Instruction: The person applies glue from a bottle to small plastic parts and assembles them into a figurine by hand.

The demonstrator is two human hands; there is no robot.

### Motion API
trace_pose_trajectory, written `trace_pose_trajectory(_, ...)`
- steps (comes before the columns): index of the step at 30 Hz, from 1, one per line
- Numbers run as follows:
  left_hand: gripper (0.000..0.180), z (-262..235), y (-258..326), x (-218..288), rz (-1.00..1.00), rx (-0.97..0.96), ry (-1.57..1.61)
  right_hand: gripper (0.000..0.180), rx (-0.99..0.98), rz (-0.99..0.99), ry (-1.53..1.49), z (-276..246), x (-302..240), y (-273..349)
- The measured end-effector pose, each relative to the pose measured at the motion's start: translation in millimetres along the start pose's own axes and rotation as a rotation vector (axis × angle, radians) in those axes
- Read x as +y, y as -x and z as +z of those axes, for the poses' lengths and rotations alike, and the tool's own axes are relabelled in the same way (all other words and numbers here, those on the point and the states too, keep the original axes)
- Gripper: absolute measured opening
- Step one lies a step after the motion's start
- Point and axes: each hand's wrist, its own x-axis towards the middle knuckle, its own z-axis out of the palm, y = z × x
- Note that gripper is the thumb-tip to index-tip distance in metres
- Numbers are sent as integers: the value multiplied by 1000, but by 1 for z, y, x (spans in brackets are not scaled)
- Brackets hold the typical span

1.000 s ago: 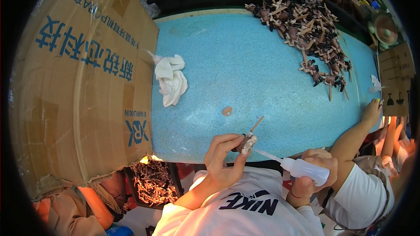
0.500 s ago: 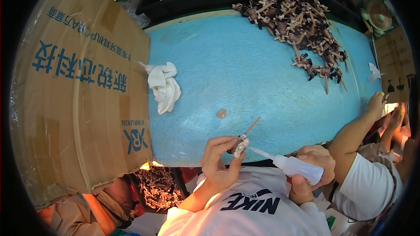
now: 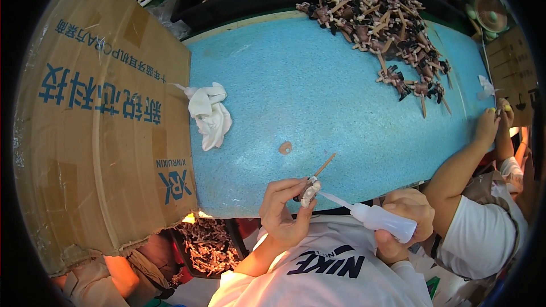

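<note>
Left hand (image 3: 281,210) pinches a small pale piece on a stick (image 3: 311,189) at the table's (image 3: 341,96) near edge, steadying it for the nozzle. Right hand (image 3: 406,222) wraps tight around the squeeze bottle (image 3: 382,220), tip touching it.

The left hand (image 3: 282,210) is raised with its palm turned toward the chest, fingers curled, thumb and fingertips pinched shut at the top. Its forearm runs down to the lower edge. The right hand (image 3: 405,222) sits lower and to the right, closed in a fist-like grip, knuckles up; its wrist seems bent inward, though the forearm is mostly hidden.
</note>
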Motion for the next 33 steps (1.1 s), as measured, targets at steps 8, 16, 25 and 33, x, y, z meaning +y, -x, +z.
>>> trace_pose_trajectory(8,24,0,1,0,-18,-5,4,36,-32,35,36,-1,-5,0)
trace_pose_trajectory(16,23,-1,0,1,-20,-14,6,33,-16,54,7,-1,-5,-1)
trace_pose_trajectory(25,20,0,0,3,-62,-8,47,30,22,37,-79,-2,0,-1)
trace_pose_trajectory(33,20,0,0,3,-59,-9,67,31,15,-2,-41,-2,3,1)
